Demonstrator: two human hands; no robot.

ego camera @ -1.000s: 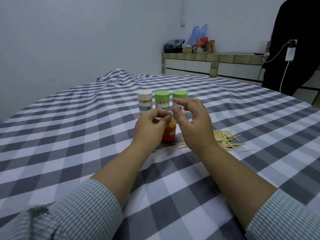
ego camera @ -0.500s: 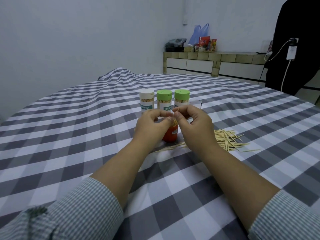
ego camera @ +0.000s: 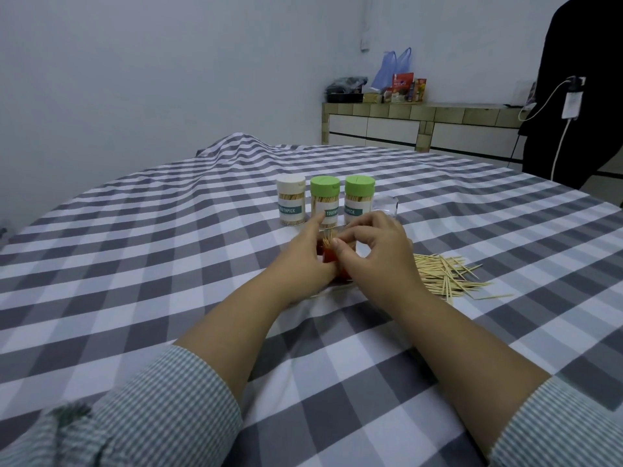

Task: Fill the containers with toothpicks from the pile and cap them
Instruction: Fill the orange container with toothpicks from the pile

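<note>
A: Where is the container being filled?

B: Just above the middle of the frame. It is a red container (ego camera: 332,261) standing on the checked tablecloth (ego camera: 135,264), mostly hidden between the two hands, with toothpick tips showing at its mouth.

A: How do the hands sit on it?

B: The left hand (ego camera: 300,261) curls round its left side, forefinger stretched up toward the far jars. The right hand (ego camera: 377,254) is on the other side, thumb and forefinger pinched together at the toothpick tips; the other fingers arch loosely above.

A: And the pile?

B: The toothpick pile (ego camera: 445,274) lies loose on the cloth right of the right hand, close to the wrist.

A: What stands behind the hands?

B: Three capped jars in a row, full of toothpicks: a white-capped jar (ego camera: 291,200) on the left, a green-capped jar (ego camera: 324,202) in the middle, partly covered by the left forefinger, and a second green-capped jar (ego camera: 359,198) on the right. Just right of that sits a clear container (ego camera: 386,208), half hidden by the right hand.

A: Farther back?

B: In the upper right, a tiled counter (ego camera: 421,112) carries bags and packets, and a white cable (ego camera: 553,102) hangs before a dark shape at the frame edge
</note>
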